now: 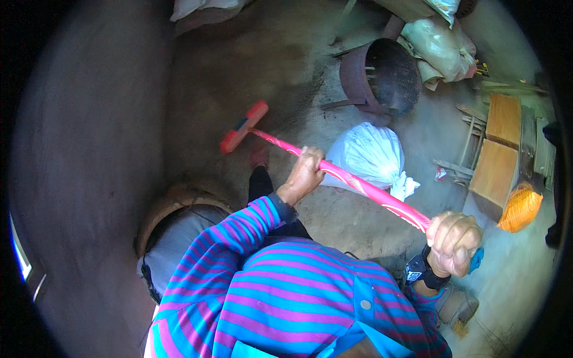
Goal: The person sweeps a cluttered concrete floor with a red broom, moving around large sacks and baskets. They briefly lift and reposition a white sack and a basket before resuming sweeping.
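A push broom with a red head (244,127) and a pink patterned handle (376,192) reaches diagonally across the view. My left hand (306,172) is closed round the middle of the handle. Its upper end is in the fist of my right hand (454,244), which has a black watch (416,270) at the wrist; a bit of blue shows beyond that fist. The broom head is at the floor, near my foot (259,156). A tied, whitish plastic sack (367,152) stands just beyond the handle, between my hands in the view.
A rusty metal drum (356,76) lies on its side ahead, with filled sacks (438,47) behind it. Wooden boxes (494,165), loose boards and an orange bag (521,208) are at the right. A wall (94,156) and a large round container (156,212) holding a grey sack stand at my left.
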`<state>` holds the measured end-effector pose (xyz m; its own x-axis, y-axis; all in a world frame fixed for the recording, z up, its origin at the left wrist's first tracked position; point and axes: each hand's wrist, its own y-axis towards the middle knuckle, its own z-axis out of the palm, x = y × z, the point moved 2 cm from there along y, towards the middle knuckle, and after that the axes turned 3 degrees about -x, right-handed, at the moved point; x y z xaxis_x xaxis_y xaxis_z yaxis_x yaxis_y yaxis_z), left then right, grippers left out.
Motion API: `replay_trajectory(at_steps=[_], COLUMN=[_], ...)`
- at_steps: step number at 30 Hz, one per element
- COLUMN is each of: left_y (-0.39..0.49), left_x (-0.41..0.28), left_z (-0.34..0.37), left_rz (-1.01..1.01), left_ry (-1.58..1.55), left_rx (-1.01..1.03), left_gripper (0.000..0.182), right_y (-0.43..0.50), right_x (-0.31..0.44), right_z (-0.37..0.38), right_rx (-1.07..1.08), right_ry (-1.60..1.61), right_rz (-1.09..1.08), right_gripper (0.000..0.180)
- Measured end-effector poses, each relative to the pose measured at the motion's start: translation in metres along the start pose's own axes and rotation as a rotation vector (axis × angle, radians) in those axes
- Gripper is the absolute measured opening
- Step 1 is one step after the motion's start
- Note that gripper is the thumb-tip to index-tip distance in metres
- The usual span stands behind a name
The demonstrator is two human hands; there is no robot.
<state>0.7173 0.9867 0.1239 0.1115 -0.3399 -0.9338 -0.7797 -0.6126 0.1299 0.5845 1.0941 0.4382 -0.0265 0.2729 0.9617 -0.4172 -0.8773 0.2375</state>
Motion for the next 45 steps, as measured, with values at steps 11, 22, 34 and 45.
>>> replay_trajectory(at_steps=[11, 22, 34, 45], left_y=[-0.093, -0.052, 0.174, 0.156], left_x=[0.093, -0.045, 0.104, 0.112], left_z=[-0.017, 0.098, 0.13, 0.175], left_rz=[-0.12, 0.117, 0.421, 0.407], left_ry=[0.164, 0.032, 0.174, 0.323], left_rx=[-0.319, 0.079, 0.16, 0.578], left_gripper=[0.02, 0.009, 0.017, 0.014], right_y=[-0.06, -0.164, -0.088, -0.112], right_x=[-0.1, 0.034, -0.146, -0.15], right_z=[0.025, -0.074, -0.051, -0.065], right_rx=[0.377, -0.241, -0.151, -0.605], right_ry=[-0.077, 0.005, -0.588, -0.508], right_rz=[0.095, -0.059, -0.054, 0.125], right_gripper=[0.01, 0.026, 0.026, 0.026])
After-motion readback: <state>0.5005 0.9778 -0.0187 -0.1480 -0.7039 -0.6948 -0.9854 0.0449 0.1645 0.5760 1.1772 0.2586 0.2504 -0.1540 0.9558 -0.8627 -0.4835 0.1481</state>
